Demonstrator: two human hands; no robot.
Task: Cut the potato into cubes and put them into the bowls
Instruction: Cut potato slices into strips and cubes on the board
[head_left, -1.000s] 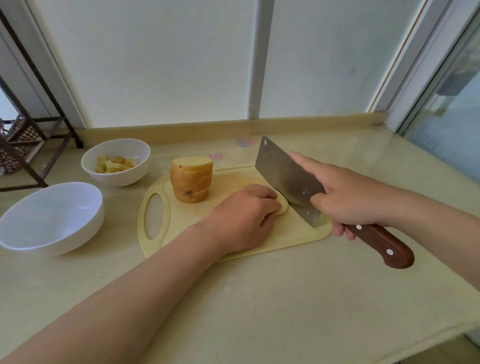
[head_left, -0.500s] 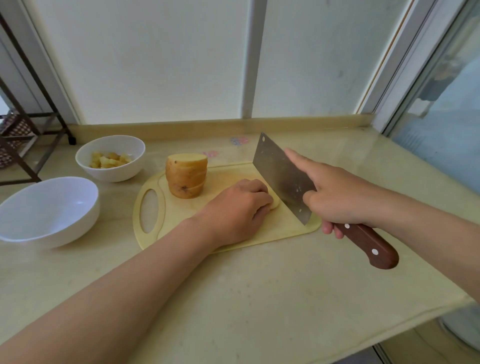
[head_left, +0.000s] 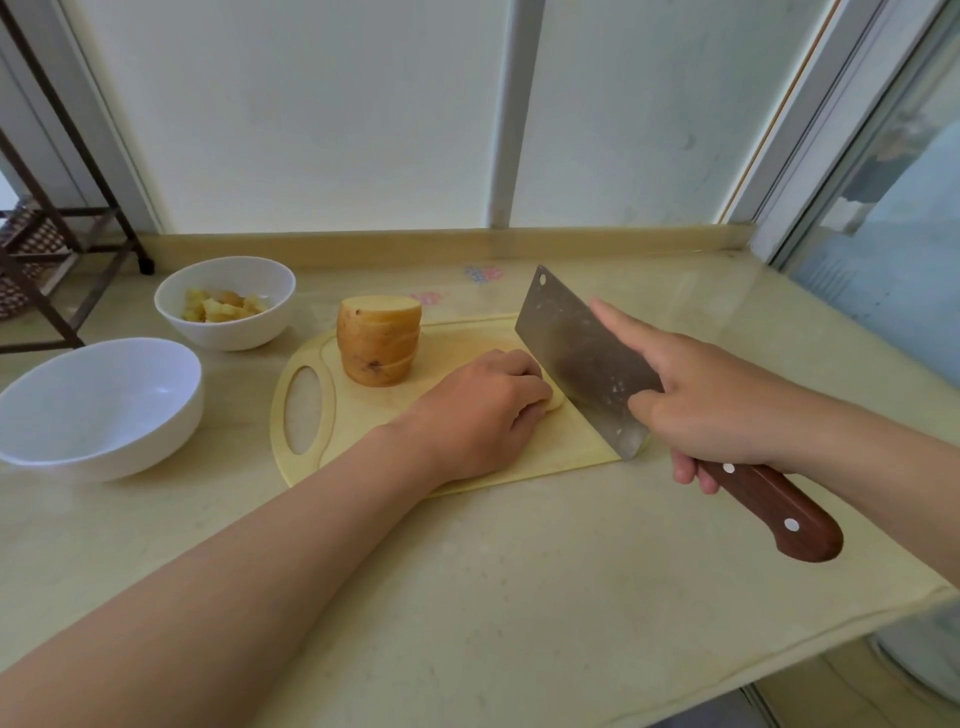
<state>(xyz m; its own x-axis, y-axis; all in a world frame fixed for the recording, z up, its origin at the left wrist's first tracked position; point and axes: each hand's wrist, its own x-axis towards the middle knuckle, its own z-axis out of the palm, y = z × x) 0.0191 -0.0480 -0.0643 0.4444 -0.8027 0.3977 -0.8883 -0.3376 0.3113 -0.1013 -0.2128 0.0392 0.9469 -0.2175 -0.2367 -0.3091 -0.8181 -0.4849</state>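
Hardly anything had moved since the picture before: the left hand (head_left: 483, 410) stayed on the potato slice (head_left: 555, 404), and the cleaver (head_left: 582, 358) stayed right beside it.

Far left, the big bowl (head_left: 130, 441) sat on the counter (head_left: 467, 597). Behind it, the small bowl (head_left: 228, 332) held potato cubes (head_left: 223, 307). A strip of counter lay between the bowls and the cutting board (head_left: 358, 431), whose handle hole faced them. The sliced potato (head_left: 379, 340) stood in a stack near the board's back edge, apart from the left hand.

The left hand's fingers were curled down and pressed the slice flat on the board. The cleaver leaned a little, with its sharp edge low at the slice's right side and its back corner at the board's right edge. The right hand (head_left: 711, 410) was wrapped round the brown handle, with one finger straight along the blade. The handle stuck out past the board. A wide stretch of counter lay between the board and the counter's front edge.
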